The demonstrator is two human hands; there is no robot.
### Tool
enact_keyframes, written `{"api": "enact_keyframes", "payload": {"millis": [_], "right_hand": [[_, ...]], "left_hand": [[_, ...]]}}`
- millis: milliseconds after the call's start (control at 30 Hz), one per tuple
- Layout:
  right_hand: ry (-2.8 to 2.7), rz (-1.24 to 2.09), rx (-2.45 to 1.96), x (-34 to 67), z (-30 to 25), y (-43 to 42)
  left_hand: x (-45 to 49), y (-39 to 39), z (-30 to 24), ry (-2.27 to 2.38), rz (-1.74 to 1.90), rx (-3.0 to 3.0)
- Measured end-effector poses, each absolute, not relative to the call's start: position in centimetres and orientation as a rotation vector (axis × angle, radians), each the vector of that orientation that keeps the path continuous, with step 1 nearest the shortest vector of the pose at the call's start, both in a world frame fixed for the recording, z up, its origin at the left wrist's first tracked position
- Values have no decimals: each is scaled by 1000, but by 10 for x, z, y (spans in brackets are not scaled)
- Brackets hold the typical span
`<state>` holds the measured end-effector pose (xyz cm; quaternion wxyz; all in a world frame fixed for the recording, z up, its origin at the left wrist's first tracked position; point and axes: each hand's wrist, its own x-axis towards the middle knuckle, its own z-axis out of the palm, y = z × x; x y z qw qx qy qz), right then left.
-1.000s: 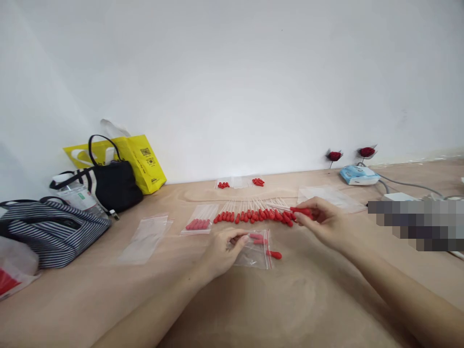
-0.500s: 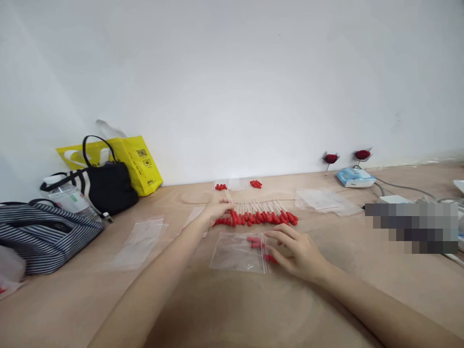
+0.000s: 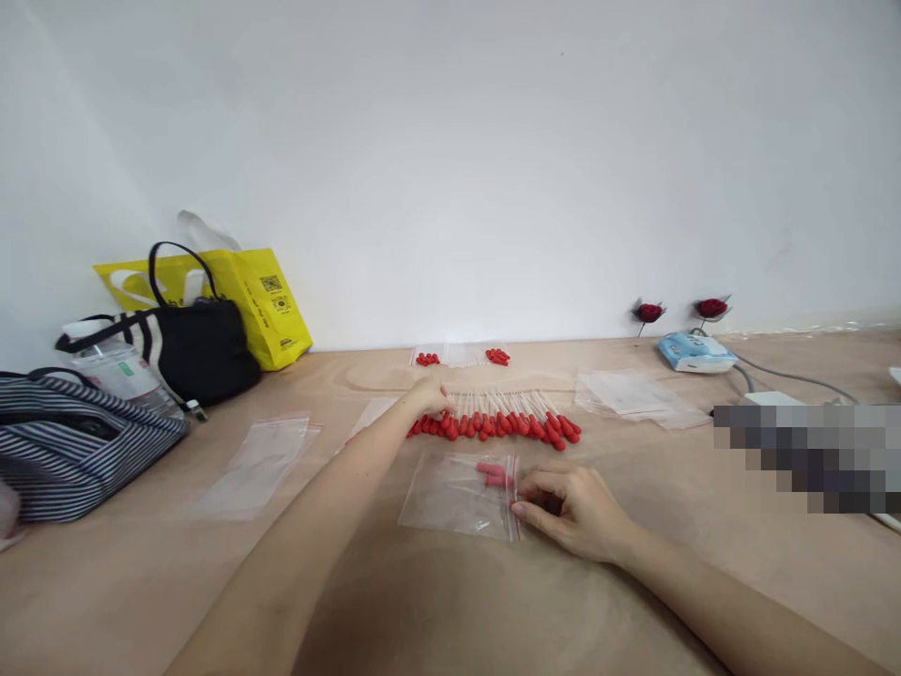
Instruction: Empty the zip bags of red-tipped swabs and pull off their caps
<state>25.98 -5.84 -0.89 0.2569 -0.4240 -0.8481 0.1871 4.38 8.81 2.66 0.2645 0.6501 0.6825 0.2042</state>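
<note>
Since half a second ago the right hand [image 3: 573, 512] has drawn its spread fingers together at the mouth of the clear zip bag [image 3: 450, 493], and the loose red bulb that lay under them no longer shows. That bag lies flat on the bench [image 3: 633, 610], directly in front of the person, with its red-striped opening turned toward the right hand. Two red-bulbed droppers [image 3: 493, 472] lie inside it, near the opening. The right hand rests on the bench with its fingers curled, thumb and forefinger pinching the bag's open edge.

The left hand [image 3: 429, 394] stays stretched out beyond the bag, its fingers bent down onto the left end of the row of droppers [image 3: 507, 422], which lie side by side with their red bulbs toward the person. Whether it grips one of them cannot be told. Empty clear bags [image 3: 257, 460] lie well to the left.
</note>
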Motion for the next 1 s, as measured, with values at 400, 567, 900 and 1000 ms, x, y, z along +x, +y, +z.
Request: {"api": "enact_keyframes", "payload": {"millis": [400, 567, 900, 1000], "right_hand": [[-2258, 608, -1169, 261, -16, -57], [-2131, 617, -1085, 248, -22, -52], [-1970, 916, -1150, 235, -26, -43], [-1894, 1046, -1137, 235, -28, -43]], "left_hand": [[17, -61, 0, 1282, 527, 2474], [13, -63, -8, 1295, 433, 2486], [15, -63, -6, 1360, 334, 2503], [16, -63, -5, 1373, 341, 2478]]}}
